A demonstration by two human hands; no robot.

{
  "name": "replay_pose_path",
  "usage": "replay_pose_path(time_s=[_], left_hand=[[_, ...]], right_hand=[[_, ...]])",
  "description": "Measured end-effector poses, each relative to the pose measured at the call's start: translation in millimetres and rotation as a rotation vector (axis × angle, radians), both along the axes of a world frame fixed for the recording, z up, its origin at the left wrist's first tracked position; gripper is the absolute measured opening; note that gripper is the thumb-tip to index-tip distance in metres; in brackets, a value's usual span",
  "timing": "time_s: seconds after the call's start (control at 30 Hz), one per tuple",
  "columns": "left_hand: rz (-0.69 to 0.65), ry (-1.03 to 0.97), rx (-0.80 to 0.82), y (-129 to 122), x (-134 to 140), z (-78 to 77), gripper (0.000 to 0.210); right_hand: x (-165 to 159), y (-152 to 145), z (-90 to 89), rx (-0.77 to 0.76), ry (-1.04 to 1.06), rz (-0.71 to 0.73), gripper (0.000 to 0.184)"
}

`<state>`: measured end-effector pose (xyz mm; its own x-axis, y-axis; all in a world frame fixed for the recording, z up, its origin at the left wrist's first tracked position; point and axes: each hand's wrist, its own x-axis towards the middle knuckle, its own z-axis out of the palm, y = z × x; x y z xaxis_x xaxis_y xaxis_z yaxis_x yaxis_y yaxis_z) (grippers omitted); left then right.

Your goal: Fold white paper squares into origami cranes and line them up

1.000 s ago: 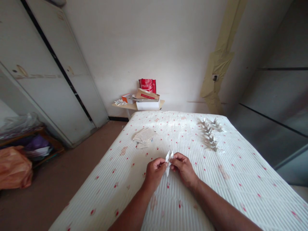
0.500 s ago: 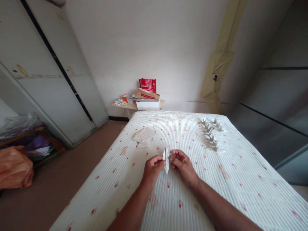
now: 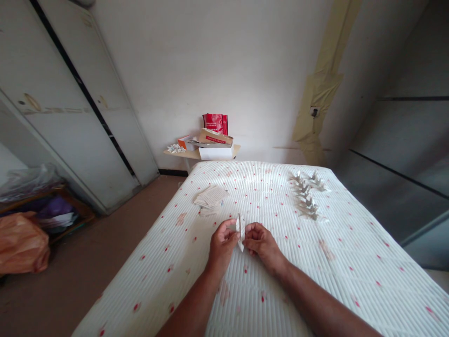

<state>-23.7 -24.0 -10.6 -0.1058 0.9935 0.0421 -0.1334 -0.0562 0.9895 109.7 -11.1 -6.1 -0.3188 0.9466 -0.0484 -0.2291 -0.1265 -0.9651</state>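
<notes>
Left hand [image 3: 222, 241] pinches a slim, upright piece of folded, off-white printed paper [image 3: 240, 230]; right hand [image 3: 261, 243] closes in beside it

At far left, a crumpled orange plastic bag [image 3: 23, 243] lies near the floor, in front of a low wooden shelf [image 3: 75, 201] with purple and white items. Next comes a tall, off-white cabinet [image 3: 80, 135] with a black vertical strip.

Against the wall, a small, pale wood-topped bench [image 3: 189, 154] carries a heap of little white pieces [image 3: 176, 148], an orange-and-white box [image 3: 183, 142], and a white box [image 3: 216, 153] topped with brown cardboard [image 3: 213, 137]; a glossy red bag [image 3: 214, 122] stands behind.

In front is a bed with a white, ribbed, red-dotted cover [image 3: 140, 281]. On its left part lies a fanned stack of printed paper sheets [image 3: 212, 195]. Nearer the viewer, at the middle, the left hand grips the folded paper between thumb and fingers. The right hand's fingers are curled narrow at the paper's right edge; whether they grip it, I cannot tell. Farther right, pointed, pale folded paper figures [image 3: 306, 201] stand clustered on the cover.

Yellowish tape [image 3: 321, 91] surrounds a wall socket [image 3: 314, 112], and a dark grey cabinet [image 3: 396, 140] fills the right edge.
</notes>
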Motion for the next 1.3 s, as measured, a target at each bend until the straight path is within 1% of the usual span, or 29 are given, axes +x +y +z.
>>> replay_pose_path(time_s=[0.13, 0.23, 0.37, 0.43, 0.53, 0.6, 0.7, 0.87, 0.97, 1.03, 1.1, 1.2, 1.3], left_hand=[[-0.037, 0.016, 0.013, 0, -1, -0.7, 0.038], [-0.031, 0.003, 0.004, 0, -1, 2.8, 0.039], [-0.034, -0.067, -0.028, 0, 0, 9.7, 0.049], [-0.034, -0.078, -0.036, 0, 0, 11.3, 0.054], [-0.017, -0.046, -0.022, 0, -1, 10.4, 0.056], [0.003, -0.006, -0.004, -1, -1, 8.8, 0.055], [0.031, 0.045, 0.017, -2, -2, 7.0, 0.05], [0.058, 0.092, 0.014, -1, -5, 4.3, 0.029], [0.064, 0.123, 0.013, -1, -5, 2.3, 0.022], [0.052, 0.152, 0.014, 0, -4, 1.0, 0.021], [0.046, 0.194, 0.013, 0, -4, 0.2, 0.019], [0.046, 0.243, 0.014, 0, -5, 0.4, 0.019], [0.036, 0.246, 0.011, -1, -5, 2.1, 0.018]], right_hand=[[2, 0, 2.1, -0.008, 0.02, 0.02, 0.029], [3, 0, 2.1, -0.012, 0.044, 0.028, 0.028], [4, 1, 1.7, -0.033, 0.071, 0.004, 0.029], [4, 1, 1.5, -0.023, 0.062, 0.01, 0.028], [3, 1, 0.5, 0.025, -0.001, 0.013, 0.023], [3, 1, -0.8, 0.078, -0.045, 0.0, 0.022], [6, 2, -2.4, 0.199, -0.081, -0.043, 0.02], [14, 1, -0.1, 0.457, -0.27, -0.106, 0.007], [15, 0, 1.9, 0.645, -0.362, -0.086, 0.013], [15, 0, 2.2, 0.739, -0.398, -0.068, 0.017], [15, 1, 1.8, 0.784, -0.43, -0.06, 0.019], [17, 3, 0.9, 0.808, -0.458, -0.049, 0.022], [21, 3, -0.2, 0.827, -0.464, -0.011, 0.029]])
